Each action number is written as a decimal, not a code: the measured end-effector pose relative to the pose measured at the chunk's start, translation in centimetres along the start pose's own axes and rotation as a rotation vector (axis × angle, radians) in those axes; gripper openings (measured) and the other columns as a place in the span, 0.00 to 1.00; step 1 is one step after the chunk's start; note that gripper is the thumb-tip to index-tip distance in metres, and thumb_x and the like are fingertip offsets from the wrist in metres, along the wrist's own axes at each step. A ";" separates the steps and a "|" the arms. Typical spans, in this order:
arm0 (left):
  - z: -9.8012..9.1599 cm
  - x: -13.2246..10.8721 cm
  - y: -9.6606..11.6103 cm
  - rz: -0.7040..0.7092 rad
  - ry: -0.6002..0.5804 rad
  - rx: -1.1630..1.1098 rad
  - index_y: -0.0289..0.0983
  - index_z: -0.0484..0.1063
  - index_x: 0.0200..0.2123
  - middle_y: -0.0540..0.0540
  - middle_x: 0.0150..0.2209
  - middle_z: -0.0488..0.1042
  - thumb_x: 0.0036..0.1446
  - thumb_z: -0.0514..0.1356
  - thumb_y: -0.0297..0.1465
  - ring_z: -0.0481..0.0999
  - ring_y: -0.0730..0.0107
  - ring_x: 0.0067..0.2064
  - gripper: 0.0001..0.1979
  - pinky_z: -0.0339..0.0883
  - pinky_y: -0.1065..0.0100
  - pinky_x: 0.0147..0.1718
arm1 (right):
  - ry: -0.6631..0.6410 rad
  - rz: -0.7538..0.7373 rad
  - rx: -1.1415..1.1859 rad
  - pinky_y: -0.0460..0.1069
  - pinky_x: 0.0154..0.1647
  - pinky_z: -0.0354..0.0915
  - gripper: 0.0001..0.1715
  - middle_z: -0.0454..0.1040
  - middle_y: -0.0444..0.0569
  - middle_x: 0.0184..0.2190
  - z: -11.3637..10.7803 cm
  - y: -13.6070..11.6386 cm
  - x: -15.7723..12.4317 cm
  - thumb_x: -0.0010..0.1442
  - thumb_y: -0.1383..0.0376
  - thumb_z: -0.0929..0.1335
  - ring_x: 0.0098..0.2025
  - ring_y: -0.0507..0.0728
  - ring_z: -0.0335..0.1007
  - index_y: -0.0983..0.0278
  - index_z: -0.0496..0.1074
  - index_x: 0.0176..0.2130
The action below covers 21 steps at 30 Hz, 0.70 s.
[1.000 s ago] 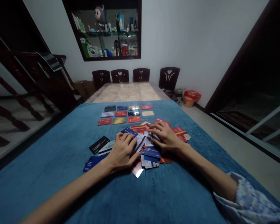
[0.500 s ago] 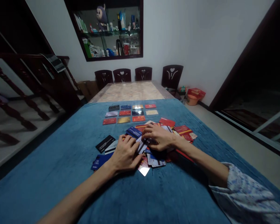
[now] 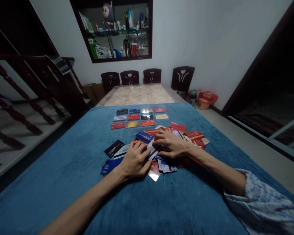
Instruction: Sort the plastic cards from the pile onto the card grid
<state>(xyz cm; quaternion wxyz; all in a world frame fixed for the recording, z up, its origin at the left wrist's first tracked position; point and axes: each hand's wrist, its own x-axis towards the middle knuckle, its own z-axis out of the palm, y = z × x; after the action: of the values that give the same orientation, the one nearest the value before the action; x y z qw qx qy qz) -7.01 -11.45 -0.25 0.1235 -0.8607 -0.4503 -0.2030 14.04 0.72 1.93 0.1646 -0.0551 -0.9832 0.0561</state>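
My left hand (image 3: 136, 160) rests palm down on the near left of a loose card pile, fingers bent and thumb spread. Fingers parted, my right hand (image 3: 172, 144) lies over the middle of the pile. Between the two hands is a white card with a dark stripe (image 3: 153, 151), touched by fingertips. A blue card (image 3: 144, 136) lies just beyond them. Nearer me are a red and white card (image 3: 155, 173) and several whitish cards (image 3: 166, 167). Left of my left hand are a black card (image 3: 114, 148) and blue cards (image 3: 109, 165). My palms hide part of the pile.
Farther up the blue cloth (image 3: 88, 143), several cards stand in rows, a red one (image 3: 118, 125) at the near left corner. Red cards (image 3: 197, 137) spread to the right. Chairs (image 3: 183, 78) line the far end, with a shelf cabinet (image 3: 120, 58) in the wall.
The whole scene has shifted slightly right and a little up in the picture. Both hands stay on the same part of the pile, with hardly any change in the fingers.
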 end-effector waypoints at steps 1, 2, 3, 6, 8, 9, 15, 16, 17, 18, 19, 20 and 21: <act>0.0 0.0 0.0 0.010 0.017 -0.010 0.35 0.74 0.46 0.38 0.44 0.75 0.58 0.58 0.34 0.71 0.55 0.46 0.15 0.65 0.52 0.45 | 0.003 -0.003 0.001 0.61 0.51 0.60 0.18 0.73 0.55 0.42 0.0 0.0 0.0 0.59 0.58 0.69 0.45 0.60 0.64 0.65 0.74 0.47; 0.0 0.0 0.1 0.022 0.038 -0.021 0.35 0.74 0.45 0.38 0.43 0.75 0.58 0.57 0.33 0.71 0.56 0.45 0.13 0.67 0.53 0.44 | 0.007 -0.005 0.005 0.60 0.50 0.60 0.18 0.73 0.55 0.42 0.1 0.1 0.0 0.59 0.58 0.69 0.45 0.60 0.63 0.65 0.74 0.46; 0.0 0.1 0.1 0.035 0.061 -0.034 0.34 0.75 0.43 0.38 0.42 0.75 0.59 0.57 0.32 0.72 0.57 0.44 0.12 0.68 0.54 0.43 | 0.012 -0.009 0.011 0.60 0.50 0.61 0.18 0.73 0.55 0.42 0.1 0.1 -0.1 0.59 0.58 0.69 0.45 0.60 0.63 0.65 0.74 0.46; 0.0 0.2 0.2 0.089 0.125 -0.065 0.33 0.75 0.39 0.38 0.39 0.76 0.60 0.55 0.29 0.73 0.60 0.41 0.10 0.71 0.58 0.40 | 0.033 -0.022 0.028 0.60 0.50 0.61 0.16 0.73 0.54 0.42 0.2 0.2 -0.1 0.59 0.58 0.69 0.45 0.60 0.63 0.65 0.74 0.43; 0.0 0.2 0.3 0.122 0.155 -0.074 0.33 0.75 0.39 0.37 0.38 0.76 0.60 0.54 0.27 0.74 0.60 0.41 0.10 0.73 0.59 0.38 | 0.050 -0.033 0.043 0.60 0.50 0.61 0.14 0.73 0.54 0.42 0.2 0.2 -0.1 0.58 0.59 0.69 0.45 0.60 0.64 0.64 0.73 0.42; 0.0 0.2 0.3 0.134 0.166 -0.075 0.33 0.75 0.39 0.37 0.38 0.77 0.60 0.55 0.27 0.75 0.60 0.41 0.10 0.73 0.60 0.38 | 0.060 -0.040 0.054 0.60 0.50 0.62 0.13 0.74 0.54 0.42 0.3 0.2 -0.1 0.58 0.59 0.69 0.45 0.60 0.64 0.64 0.73 0.42; -0.1 0.1 0.2 0.178 0.252 -0.104 0.32 0.75 0.39 0.39 0.36 0.78 0.59 0.54 0.23 0.77 0.65 0.37 0.09 0.75 0.64 0.37 | 0.115 -0.095 0.090 0.57 0.47 0.64 0.12 0.76 0.52 0.37 0.6 0.3 0.1 0.54 0.72 0.65 0.42 0.58 0.66 0.64 0.73 0.40; 0.0 0.1 0.1 0.180 0.271 -0.113 0.31 0.74 0.40 0.39 0.36 0.78 0.59 0.54 0.23 0.77 0.66 0.37 0.09 0.75 0.64 0.37 | 0.122 -0.099 0.092 0.57 0.46 0.64 0.13 0.76 0.51 0.36 0.6 0.3 0.1 0.53 0.73 0.65 0.41 0.58 0.66 0.64 0.73 0.39; 0.1 0.1 0.0 0.175 0.290 -0.123 0.31 0.74 0.40 0.39 0.35 0.78 0.59 0.54 0.23 0.77 0.66 0.36 0.09 0.74 0.65 0.36 | 0.130 -0.099 0.092 0.56 0.45 0.65 0.13 0.76 0.51 0.35 0.7 0.3 0.1 0.53 0.74 0.65 0.41 0.58 0.66 0.64 0.73 0.39; 0.2 0.1 -0.1 0.162 0.308 -0.134 0.31 0.74 0.40 0.39 0.34 0.78 0.60 0.54 0.22 0.76 0.67 0.35 0.09 0.74 0.66 0.35 | 0.140 -0.094 0.089 0.56 0.45 0.65 0.13 0.76 0.51 0.34 0.7 0.3 0.1 0.54 0.74 0.64 0.40 0.58 0.66 0.64 0.73 0.39; 0.3 0.0 -0.2 0.143 0.319 -0.146 0.31 0.74 0.41 0.39 0.34 0.78 0.60 0.54 0.22 0.76 0.67 0.35 0.10 0.74 0.66 0.34 | 0.151 -0.088 0.084 0.55 0.44 0.65 0.13 0.76 0.50 0.33 0.7 0.3 0.1 0.55 0.74 0.64 0.40 0.57 0.66 0.64 0.74 0.38; 0.4 0.0 -0.4 0.119 0.325 -0.162 0.31 0.74 0.43 0.40 0.34 0.78 0.60 0.54 0.22 0.76 0.68 0.34 0.11 0.74 0.67 0.34 | 0.162 -0.080 0.078 0.54 0.44 0.65 0.12 0.76 0.50 0.32 0.7 0.3 0.0 0.57 0.74 0.64 0.39 0.57 0.66 0.64 0.74 0.38; 0.6 -0.1 -0.5 0.093 0.326 -0.178 0.32 0.73 0.44 0.41 0.34 0.78 0.61 0.53 0.22 0.76 0.68 0.34 0.12 0.74 0.67 0.34 | 0.178 -0.070 0.071 0.54 0.43 0.66 0.11 0.76 0.51 0.32 0.7 0.2 0.0 0.59 0.73 0.64 0.38 0.57 0.67 0.65 0.74 0.39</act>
<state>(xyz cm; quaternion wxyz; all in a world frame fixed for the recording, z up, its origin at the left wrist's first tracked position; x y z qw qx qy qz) -7.35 -10.97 -0.78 0.1275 -0.8437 -0.3643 -0.3730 13.79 0.89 1.22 0.2551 -0.0198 -0.9634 0.0803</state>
